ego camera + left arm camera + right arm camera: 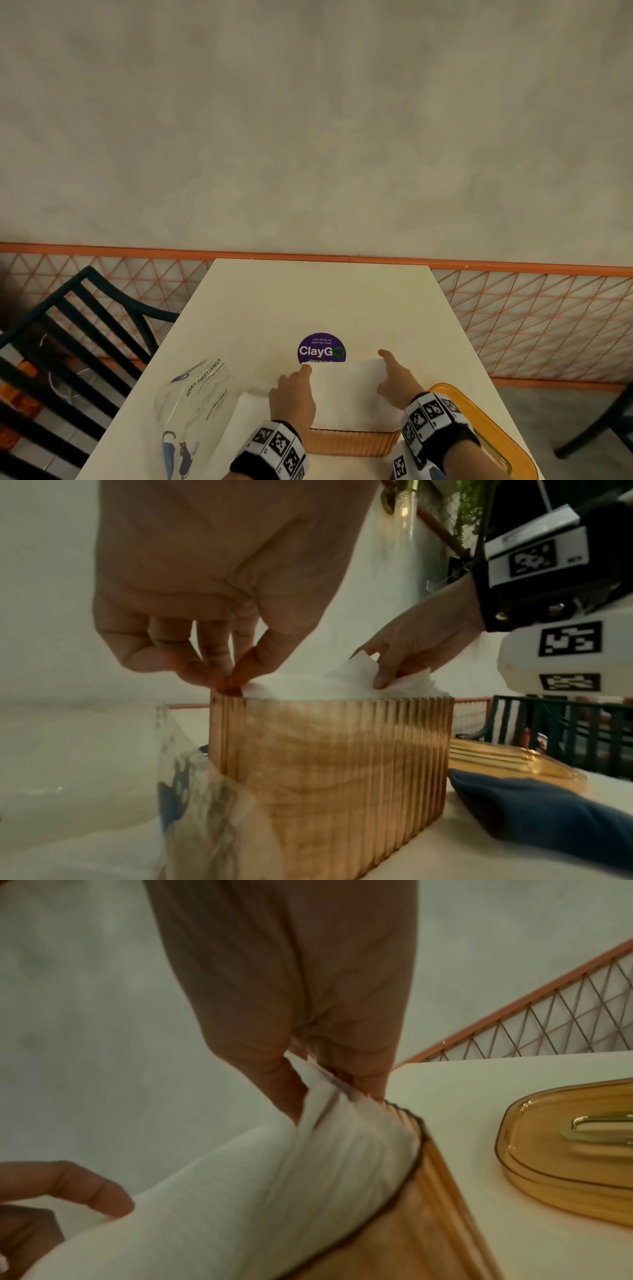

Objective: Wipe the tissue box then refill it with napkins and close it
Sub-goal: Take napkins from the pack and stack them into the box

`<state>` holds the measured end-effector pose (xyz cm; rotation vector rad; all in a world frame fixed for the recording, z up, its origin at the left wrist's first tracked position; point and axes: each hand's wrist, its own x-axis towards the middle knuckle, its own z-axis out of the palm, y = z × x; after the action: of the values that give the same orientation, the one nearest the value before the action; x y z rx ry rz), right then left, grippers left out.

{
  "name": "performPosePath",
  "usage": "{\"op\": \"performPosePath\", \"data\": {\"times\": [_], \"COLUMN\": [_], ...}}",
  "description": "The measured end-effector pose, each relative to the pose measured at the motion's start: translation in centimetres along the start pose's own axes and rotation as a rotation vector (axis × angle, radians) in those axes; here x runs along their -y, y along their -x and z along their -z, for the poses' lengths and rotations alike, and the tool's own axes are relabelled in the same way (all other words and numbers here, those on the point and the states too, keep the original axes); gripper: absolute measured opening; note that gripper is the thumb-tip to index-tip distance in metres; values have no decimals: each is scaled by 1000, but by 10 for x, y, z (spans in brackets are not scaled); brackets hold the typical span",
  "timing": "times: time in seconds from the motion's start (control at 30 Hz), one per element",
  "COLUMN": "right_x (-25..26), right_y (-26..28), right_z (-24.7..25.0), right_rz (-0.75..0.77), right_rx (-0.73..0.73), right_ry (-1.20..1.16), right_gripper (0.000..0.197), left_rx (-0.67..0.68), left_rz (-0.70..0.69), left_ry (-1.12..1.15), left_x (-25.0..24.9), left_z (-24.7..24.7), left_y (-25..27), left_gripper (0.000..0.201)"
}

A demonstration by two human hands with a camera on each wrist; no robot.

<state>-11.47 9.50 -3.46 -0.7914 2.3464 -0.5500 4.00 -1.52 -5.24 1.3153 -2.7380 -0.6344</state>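
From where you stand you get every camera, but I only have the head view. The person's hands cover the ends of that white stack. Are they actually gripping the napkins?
Observer: Yes. In the left wrist view the left hand pinches the napkins at the tissue box corner.
Operator: And the other hand?
Observer: The right hand pinches the stack's edge, thumb on one side and fingers on the other.
Operator: What's the orange thing on the right?
Observer: The lid, lying apart on the table, with a gold-rimmed slot.
Operator: Anything hidden near it?
Observer: A dark blue cloth beside the box.
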Motion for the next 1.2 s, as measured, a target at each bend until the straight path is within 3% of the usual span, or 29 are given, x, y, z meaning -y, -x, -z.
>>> {"op": "performPosePath", "data": {"times": [0.2,0.33,0.47,0.57,0.67,0.8,0.97,1.07,1.1,1.2], "right_x": [4,10,13,6,-4,-11,-14,-17,-18,-29], "right_y": [1,7,17,17,15,10,5,7,8,9], "right_z": [2,1,-8,-14,-14,-16,-26,-24,-19,-1], "right_rz": [-16,58,228,347,229,172,226,280,307,316], "right_rx": [38,-69,-294,-131,60,110,57,6,-26,-225], "right_ry": [106,290,608,604,629,659,668,686,662,412], "right_gripper": [67,43,36,50,64,65,61,56,51,37], "left_rx": [-14,21,234,348,387,487,462,437,380,-11], "left_rz": [-54,-344,-530,-569,-556,-491,-415,-444,-442,-367], "left_ry": [-324,-361,-366,-385,-404,-369,-344,-365,-292,33], "left_x": [-11,-11,-6,-5,-5,-3,-10,-7,-5,15], "left_z": [1,1,3,3,3,0,-8,-3,4,27], "left_y": [6,-5,-17,-22,-23,-23,-20,-18,-16,-12], "left_gripper": [29,37,49,59,65,69,68,69,64,37]}}
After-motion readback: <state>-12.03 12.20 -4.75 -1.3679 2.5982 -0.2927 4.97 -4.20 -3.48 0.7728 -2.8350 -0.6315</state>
